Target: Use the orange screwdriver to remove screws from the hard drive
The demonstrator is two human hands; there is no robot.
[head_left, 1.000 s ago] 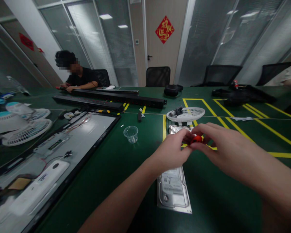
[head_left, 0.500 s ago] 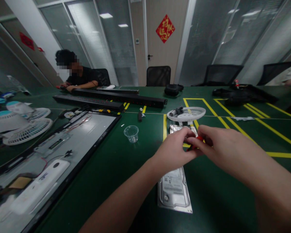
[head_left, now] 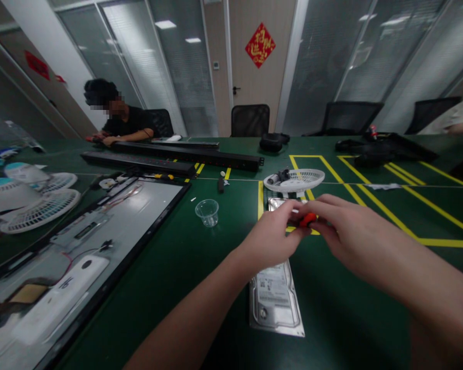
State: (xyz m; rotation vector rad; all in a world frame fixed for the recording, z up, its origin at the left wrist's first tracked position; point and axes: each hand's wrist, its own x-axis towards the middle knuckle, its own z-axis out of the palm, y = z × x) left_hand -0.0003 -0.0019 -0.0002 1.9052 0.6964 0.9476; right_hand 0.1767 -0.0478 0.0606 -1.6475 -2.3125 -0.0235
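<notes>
Near the hard drive [head_left: 274, 303], my left hand [head_left: 273, 234] and right hand [head_left: 345, 223] pinch a red piece [head_left: 307, 220]; handling seems underway; what remains, I cannot tell.

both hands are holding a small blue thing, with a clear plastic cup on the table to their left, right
Not blue: the head view shows the left hand and right hand holding a small red-orange thing, with a clear plastic cup on the table to their left.

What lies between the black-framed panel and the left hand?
In the head view, a clear plastic cup stands between the left hand and panel, with a white scrap nearer the panel.
</notes>
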